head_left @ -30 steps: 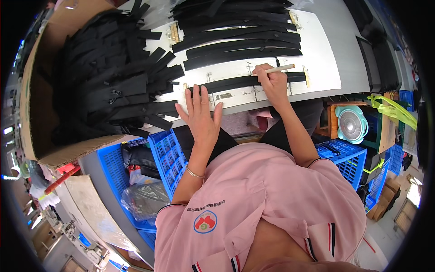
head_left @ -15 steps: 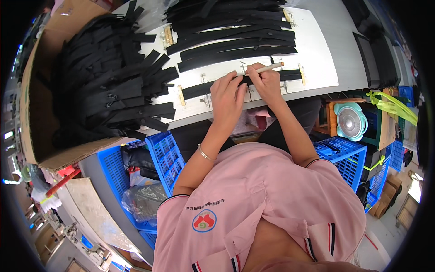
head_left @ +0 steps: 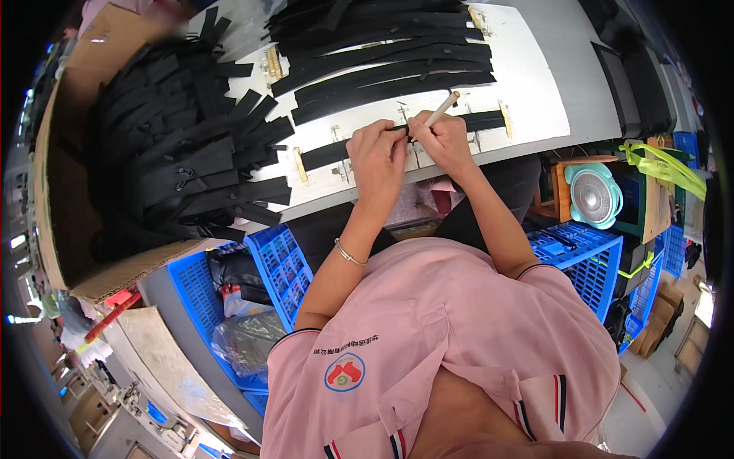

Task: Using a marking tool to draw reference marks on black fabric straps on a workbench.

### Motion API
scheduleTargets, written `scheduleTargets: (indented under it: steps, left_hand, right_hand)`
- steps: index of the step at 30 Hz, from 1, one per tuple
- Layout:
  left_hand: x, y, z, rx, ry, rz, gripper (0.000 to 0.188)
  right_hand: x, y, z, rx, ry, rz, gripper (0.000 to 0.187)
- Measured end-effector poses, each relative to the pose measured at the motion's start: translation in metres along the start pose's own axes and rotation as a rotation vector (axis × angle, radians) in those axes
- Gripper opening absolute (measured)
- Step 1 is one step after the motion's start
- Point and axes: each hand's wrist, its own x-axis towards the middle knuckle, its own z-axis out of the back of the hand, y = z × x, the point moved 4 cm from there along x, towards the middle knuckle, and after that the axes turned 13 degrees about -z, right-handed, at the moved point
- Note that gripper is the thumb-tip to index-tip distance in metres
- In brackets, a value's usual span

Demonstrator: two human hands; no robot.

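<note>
Your fingers (head_left: 397, 141) pinch a matt black strap (head_left: 405, 138) that looks like woven cloth, lying on a smooth, matt white counter (head_left: 535, 99). Your pale stick (head_left: 442, 109) looks smooth. Beside you are glossy blue plastic crates (head_left: 283, 264) and rough brown cardboard (head_left: 53, 191).

Both forearms reach forward, left hand (head_left: 377, 155) and right hand (head_left: 442, 140) close together, fingers curled, knuckles up, nearly touching.

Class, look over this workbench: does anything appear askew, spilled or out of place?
Nothing stands out. Both hands, left hand and right hand holding a pale stick, rest on one black strap; other straps lie in rows.
</note>
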Motion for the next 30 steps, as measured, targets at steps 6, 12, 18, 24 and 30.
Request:
scheduleTargets:
  steps: [6, 12, 18, 24, 30]
  left_hand:
    - [0.001, -0.002, -0.001, 0.002, 0.022, 0.008, 0.012]
    - [0.0, -0.002, 0.001, 0.013, 0.034, 0.008, 0.011]
    - [0.001, -0.004, -0.003, 0.049, 0.05, 0.019, 0.011]
    - [0.021, -0.035, -0.037, -0.053, 0.066, -0.061, 0.011]
    - [0.031, -0.045, -0.075, -0.106, 0.095, -0.141, 0.012]
  right_hand:
    - [0.0, 0.006, 0.003, -0.019, -0.001, 0.084, 0.021]
    - [-0.005, -0.017, 0.052, 0.342, -0.104, -0.147, 0.022]
    - [0.01, -0.046, 0.101, 0.203, -0.215, -0.214, 0.028]
    - [0.009, -0.058, 0.096, 0.23, -0.208, -0.192, 0.028]
    - [0.01, -0.06, 0.093, 0.133, -0.179, -0.2, 0.026]
